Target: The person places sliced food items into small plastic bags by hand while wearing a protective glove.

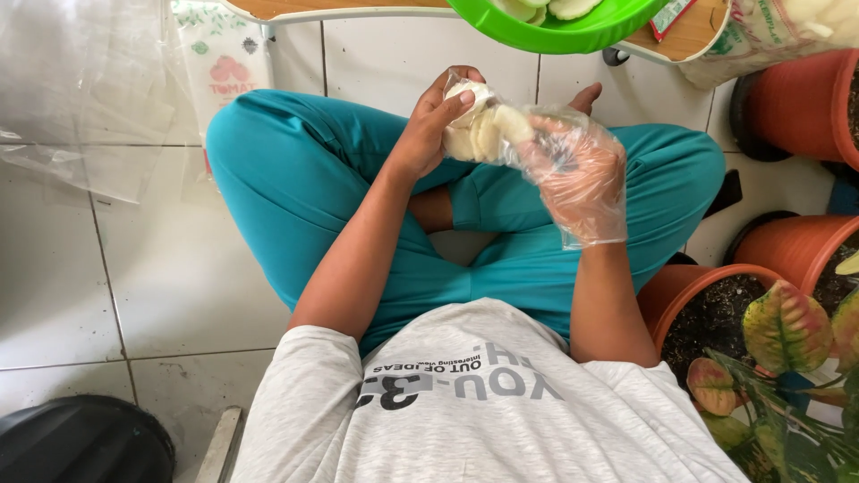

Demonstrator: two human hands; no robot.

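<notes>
Pale, round, thin crackers (483, 134) bunched in a short stack inside a small clear plastic bag (528, 125), held up over the lap, between the two hands. Stack lying roughly on its side, long axis running left to right, discs standing on edge; near-white colour, faintly yellowish at the rims. Bag's far end lost between the hands, so its mouth could not be told.

Left hand (434, 121), bare, wrapped around the left end of the stack, fingers curled over the top and thumb pressing from the near side, clenched on the crackers through the plastic. Right hand (577, 174), covered by a loose transparent plastic glove (586, 224), closed around the right end of the bag, fingers bent and gripping; a bare fingertip-like shape poking up just beyond it, not clearly told.

Below the hands, crossed legs in teal trousers (295, 179) on a white tiled floor (72, 286), and nearer still a light grey printed shirt (465, 411). Far side: a bright green plastic bowl (573, 36) with more pale crackers, resting on a low wooden table edge (689, 36). To the left, clear plastic sheets (80, 89) on the floor and a printed white packet (224, 63). To the right, terracotta-coloured plant pots (796, 98) and a leafy plant with yellow-pink leaves (787, 326). Near left corner, a black rounded object (80, 443).
</notes>
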